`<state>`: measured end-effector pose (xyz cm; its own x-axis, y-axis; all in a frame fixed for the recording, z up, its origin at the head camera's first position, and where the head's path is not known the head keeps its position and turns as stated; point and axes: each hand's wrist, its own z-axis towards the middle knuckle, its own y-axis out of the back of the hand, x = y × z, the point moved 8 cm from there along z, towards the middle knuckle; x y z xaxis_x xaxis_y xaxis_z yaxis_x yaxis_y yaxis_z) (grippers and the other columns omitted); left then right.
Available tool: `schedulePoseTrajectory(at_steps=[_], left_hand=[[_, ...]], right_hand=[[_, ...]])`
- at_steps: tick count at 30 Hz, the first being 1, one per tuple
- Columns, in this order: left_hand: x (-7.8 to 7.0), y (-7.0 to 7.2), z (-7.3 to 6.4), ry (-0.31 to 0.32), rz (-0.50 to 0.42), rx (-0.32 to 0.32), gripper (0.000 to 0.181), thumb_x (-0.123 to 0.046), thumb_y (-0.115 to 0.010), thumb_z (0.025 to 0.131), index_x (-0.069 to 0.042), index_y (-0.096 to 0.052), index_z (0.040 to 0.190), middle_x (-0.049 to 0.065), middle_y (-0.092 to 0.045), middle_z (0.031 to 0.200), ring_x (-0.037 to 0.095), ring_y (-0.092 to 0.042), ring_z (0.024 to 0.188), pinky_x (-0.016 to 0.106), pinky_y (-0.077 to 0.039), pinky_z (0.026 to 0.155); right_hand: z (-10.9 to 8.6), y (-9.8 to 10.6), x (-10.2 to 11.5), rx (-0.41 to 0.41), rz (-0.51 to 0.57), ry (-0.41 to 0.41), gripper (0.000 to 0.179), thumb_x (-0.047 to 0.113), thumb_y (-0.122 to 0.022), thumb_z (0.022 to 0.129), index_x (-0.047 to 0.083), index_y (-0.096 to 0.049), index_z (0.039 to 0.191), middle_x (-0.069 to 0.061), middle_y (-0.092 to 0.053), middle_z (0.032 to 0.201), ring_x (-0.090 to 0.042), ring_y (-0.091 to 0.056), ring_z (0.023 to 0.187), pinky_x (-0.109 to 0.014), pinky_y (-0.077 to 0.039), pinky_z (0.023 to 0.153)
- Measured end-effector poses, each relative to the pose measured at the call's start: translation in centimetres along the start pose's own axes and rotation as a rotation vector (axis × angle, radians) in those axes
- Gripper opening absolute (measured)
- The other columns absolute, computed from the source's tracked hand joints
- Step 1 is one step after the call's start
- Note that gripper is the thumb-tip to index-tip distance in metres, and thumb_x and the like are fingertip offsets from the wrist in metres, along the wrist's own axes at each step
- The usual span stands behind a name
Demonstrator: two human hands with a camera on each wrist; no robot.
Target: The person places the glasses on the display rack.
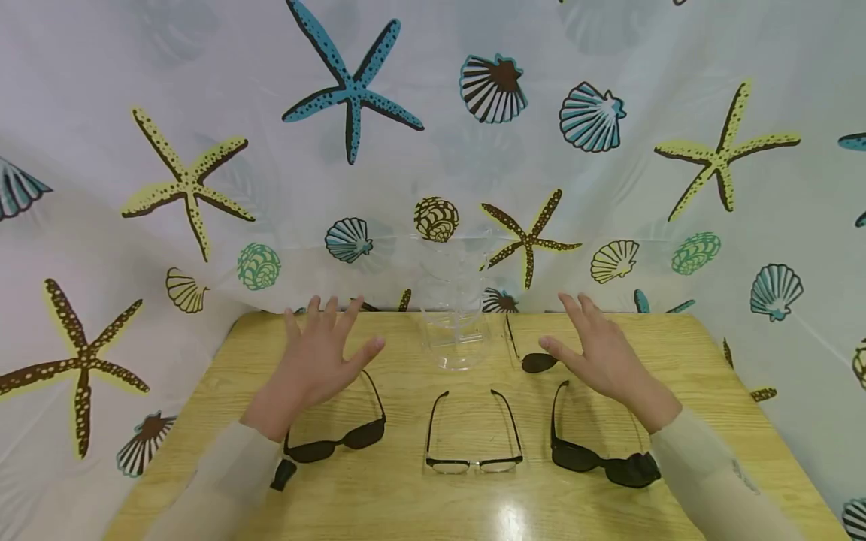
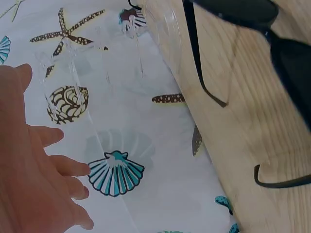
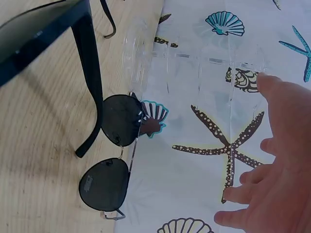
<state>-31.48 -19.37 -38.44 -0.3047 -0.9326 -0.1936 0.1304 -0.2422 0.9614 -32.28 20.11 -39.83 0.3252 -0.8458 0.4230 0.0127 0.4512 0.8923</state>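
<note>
**Left hand (image 1: 313, 362) and right hand (image 1: 605, 353) spread wide above the table (image 1: 379, 511)**

Starting at the left, we see a white cloth (image 1: 271, 68) printed with starfish and shells, hanging behind the table and along both sides. The left hand comes next, its grip wide, thumb well away from the fingers. Below it on the table we find dark sunglasses (image 1: 365, 435), temples toward the cloth, partly hidden by the hand and wrist. In the middle we see eyeglasses (image 1: 475, 463) with dark upper rims and unfolded temples; beyond them a clear stand (image 1: 455, 338) rises near the far edge. Just to its right lie thin-framed sunglasses (image 1: 539, 363), near the right thumb. The right hand's grip is wide too, fingers extended. Nearer us, thick black sunglasses (image 1: 575, 455) rest unfolded, the right sleeve (image 1: 710, 466) at their outer corner.
</note>
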Motion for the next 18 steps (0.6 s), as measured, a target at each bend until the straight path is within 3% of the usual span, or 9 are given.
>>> schedulePoseTrajectory(at_steps=[15, 18], left_hand=[[-3.3, -2.2, -2.9, -0.105, -0.184, 0.002, 0.080, -0.061, -0.052, 0.106, -0.021, -0.025, 0.170, 0.030, -0.029, 0.169, 0.055, -0.015, 0.159, 0.079, -0.004, 0.122], [-3.8, -2.6, -3.5, -0.118, -0.253, 0.004, 0.079, -0.059, -0.053, 0.106, -0.023, -0.025, 0.170, 0.026, -0.030, 0.170, 0.053, -0.017, 0.160, 0.074, -0.008, 0.126]], right_hand=[[-2.9, -2.4, 1.6, -0.008, 0.143, 0.053, 0.085, 0.056, -0.055, 0.107, 0.019, -0.014, 0.172, -0.019, -0.018, 0.176, -0.049, -0.029, 0.156, -0.073, -0.033, 0.118], [-3.5, -2.9, 2.1, -0.008, 0.180, 0.050, 0.081, 0.055, -0.054, 0.108, 0.020, -0.018, 0.171, -0.016, -0.024, 0.175, -0.045, -0.045, 0.149, -0.070, -0.039, 0.116]])
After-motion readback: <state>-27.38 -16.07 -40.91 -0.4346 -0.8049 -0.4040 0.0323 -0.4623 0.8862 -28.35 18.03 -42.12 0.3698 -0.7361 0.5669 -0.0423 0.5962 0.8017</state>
